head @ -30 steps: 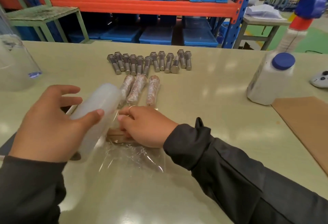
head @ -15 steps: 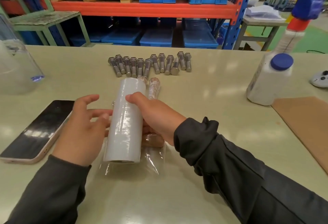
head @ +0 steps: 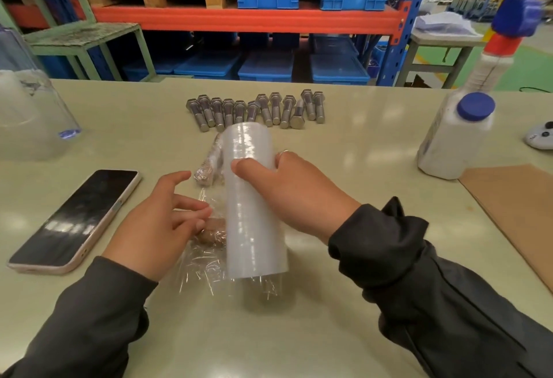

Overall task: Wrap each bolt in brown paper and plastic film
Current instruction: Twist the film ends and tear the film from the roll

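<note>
- Fingers (head: 253,168) of right hand (head: 294,195) curled round film roll (head: 254,201), thumb across its front, ring on one finger at the roll's far side; roll held lengthwise, pointing away, just above table (head: 344,150).
- Left hand (head: 155,225) just left of the roll, fingers loosely spread and relaxed, tips touching loose film (head: 206,267) and paper-wrapped bolt (head: 214,232); not closed round either.
- Bolt in brown paper lying on the clear film, half hidden behind the roll's left edge, between the two hands.
- Film crumpled flat on the table, showing under the roll's near end.
- Wrapped bolts (head: 209,162) beyond the left fingertips, mostly hidden behind the roll; count not clear.
- Bare bolts (head: 257,109) in a row farther back, side by side, one lying head toward the camera.
- Phone (head: 77,219) face up, left of the left hand, apart from it.
- White bottle (head: 454,141) with blue cap standing at right, brown paper (head: 517,204) flat just beside it.
- Clear container (head: 30,117) at far left edge.
- Dark sleeves on both forearms.
</note>
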`<state>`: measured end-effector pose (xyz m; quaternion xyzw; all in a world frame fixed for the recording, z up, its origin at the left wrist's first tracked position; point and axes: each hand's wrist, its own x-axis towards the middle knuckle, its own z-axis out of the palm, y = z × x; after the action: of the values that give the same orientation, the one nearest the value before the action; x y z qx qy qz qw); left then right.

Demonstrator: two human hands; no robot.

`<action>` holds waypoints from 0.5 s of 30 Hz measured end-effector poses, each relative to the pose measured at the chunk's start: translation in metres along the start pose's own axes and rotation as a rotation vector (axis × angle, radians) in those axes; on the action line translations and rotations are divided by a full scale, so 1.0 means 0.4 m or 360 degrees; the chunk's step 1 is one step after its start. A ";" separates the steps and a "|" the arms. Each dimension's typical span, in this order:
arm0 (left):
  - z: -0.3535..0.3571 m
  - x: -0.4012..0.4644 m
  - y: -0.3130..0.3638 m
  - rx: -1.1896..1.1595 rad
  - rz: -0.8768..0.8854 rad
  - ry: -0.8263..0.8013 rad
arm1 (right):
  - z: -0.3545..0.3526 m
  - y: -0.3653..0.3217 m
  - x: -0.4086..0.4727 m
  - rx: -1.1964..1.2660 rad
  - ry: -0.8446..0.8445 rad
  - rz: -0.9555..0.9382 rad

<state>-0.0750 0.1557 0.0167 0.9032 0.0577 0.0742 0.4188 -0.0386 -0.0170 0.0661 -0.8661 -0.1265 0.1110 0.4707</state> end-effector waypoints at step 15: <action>0.012 -0.006 0.003 0.0247 0.0161 -0.0023 | -0.083 0.102 -0.070 -0.1191 0.0191 0.0151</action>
<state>-0.0766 0.1510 0.0142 0.9353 0.0146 0.0839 0.3436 -0.0502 -0.0735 0.0514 -0.9879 -0.0902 0.0281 0.1227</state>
